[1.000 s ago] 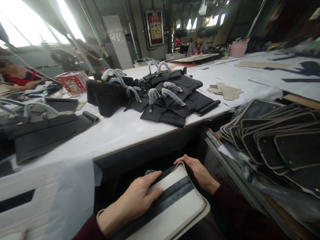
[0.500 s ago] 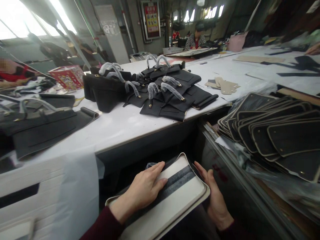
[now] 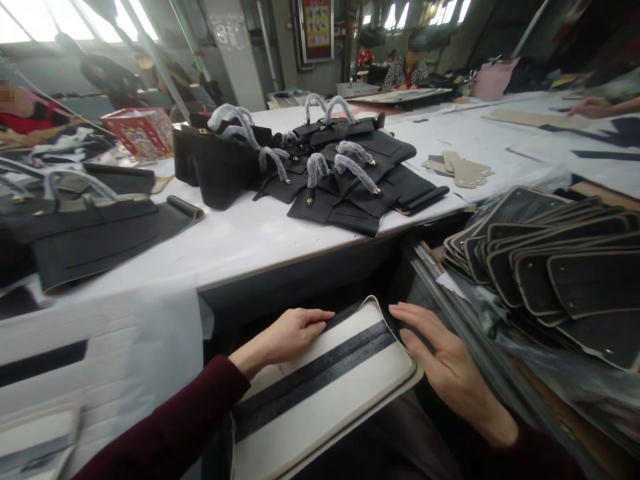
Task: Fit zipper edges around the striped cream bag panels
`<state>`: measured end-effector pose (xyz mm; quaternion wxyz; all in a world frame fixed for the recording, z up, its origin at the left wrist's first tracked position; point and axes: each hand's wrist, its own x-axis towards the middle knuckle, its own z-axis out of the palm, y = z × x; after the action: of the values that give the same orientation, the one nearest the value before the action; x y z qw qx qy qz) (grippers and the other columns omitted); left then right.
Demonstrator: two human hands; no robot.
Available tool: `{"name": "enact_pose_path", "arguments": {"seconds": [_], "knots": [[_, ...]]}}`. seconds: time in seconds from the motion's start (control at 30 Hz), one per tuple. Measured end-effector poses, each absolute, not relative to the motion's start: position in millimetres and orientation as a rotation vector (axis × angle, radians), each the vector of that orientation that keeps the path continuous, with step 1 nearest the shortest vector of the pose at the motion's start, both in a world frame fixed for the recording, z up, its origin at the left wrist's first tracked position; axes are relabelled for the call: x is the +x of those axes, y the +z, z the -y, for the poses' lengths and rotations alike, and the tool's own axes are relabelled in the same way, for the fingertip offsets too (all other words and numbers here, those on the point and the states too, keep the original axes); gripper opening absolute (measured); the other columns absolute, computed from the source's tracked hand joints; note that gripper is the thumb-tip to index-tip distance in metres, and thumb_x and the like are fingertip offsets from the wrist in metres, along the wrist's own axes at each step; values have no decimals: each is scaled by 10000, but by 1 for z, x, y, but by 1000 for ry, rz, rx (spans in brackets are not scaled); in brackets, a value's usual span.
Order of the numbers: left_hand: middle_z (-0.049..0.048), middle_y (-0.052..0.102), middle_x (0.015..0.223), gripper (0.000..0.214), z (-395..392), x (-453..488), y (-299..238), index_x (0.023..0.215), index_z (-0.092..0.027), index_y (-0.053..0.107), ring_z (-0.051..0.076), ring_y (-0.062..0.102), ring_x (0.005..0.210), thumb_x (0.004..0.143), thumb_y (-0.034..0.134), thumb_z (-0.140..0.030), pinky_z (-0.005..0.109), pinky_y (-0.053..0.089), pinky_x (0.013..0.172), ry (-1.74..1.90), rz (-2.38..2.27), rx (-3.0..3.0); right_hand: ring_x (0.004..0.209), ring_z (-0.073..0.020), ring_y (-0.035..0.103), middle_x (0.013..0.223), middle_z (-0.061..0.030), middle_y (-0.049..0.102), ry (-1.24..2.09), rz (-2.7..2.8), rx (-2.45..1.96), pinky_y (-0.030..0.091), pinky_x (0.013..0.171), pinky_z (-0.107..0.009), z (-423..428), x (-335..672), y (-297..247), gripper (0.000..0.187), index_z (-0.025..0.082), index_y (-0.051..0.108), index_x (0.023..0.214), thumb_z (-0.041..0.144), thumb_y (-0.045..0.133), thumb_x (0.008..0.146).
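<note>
A bag piece (image 3: 320, 407) with pale, piped edges and a dark strip along its middle slants across my lap. My left hand (image 3: 285, 337) rests on its far long edge, fingers stretched out and the thumb beside them. At the right end of the piece is my right hand (image 3: 453, 367). Its thumb and fingers are apart around the corner; whether they touch the edge I cannot tell. The underside of the piece is hidden.
Black handbags (image 3: 345, 193) with wrapped handles crowd the white table (image 3: 250, 250). Piped dark panels (image 3: 590, 280) are stacked at right. A grey bag (image 3: 100, 233) lies at left, near a red patterned box (image 3: 140, 133). Beige cutouts (image 3: 465, 167) lie farther back. Other people sit around the tables.
My left hand has slid back slightly along the far edge, its fingers flatter. My right hand has lifted and opened at the end of the bag piece. The view has shifted slightly.
</note>
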<state>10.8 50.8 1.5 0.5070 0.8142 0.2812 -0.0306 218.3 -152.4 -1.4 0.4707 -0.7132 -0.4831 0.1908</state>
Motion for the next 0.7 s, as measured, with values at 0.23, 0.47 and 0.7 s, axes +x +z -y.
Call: {"name": "enact_pose_path", "arguments": {"seconds": [0.23,0.47,0.7], "knots": [[74,749,1008,399,-68,8,-8,1044,-144,744,220,654,886,799,671,-451,326,492,830,-65,-771,1613,1074,-233,614,1132,-76,701,496,2121,-1546,443,981,-406,49,228,11,299,195,722,1085,194,465,933],[34,699,888,386,-72,2,-11,907,-150,701,157,595,789,703,788,-466,286,467,747,-111,-857,1321,951,-206,638,1083,-61,703,600,2262,-1571,462,831,-325,46,225,4,311,223,727,1056,174,444,937],[-22,595,705,428,-61,6,-13,772,-145,611,105,490,649,668,804,-512,236,367,615,-44,-991,1254,706,-182,634,777,-36,728,1358,1962,-1524,463,696,-296,-6,253,2,314,192,780,830,407,558,887]]}}
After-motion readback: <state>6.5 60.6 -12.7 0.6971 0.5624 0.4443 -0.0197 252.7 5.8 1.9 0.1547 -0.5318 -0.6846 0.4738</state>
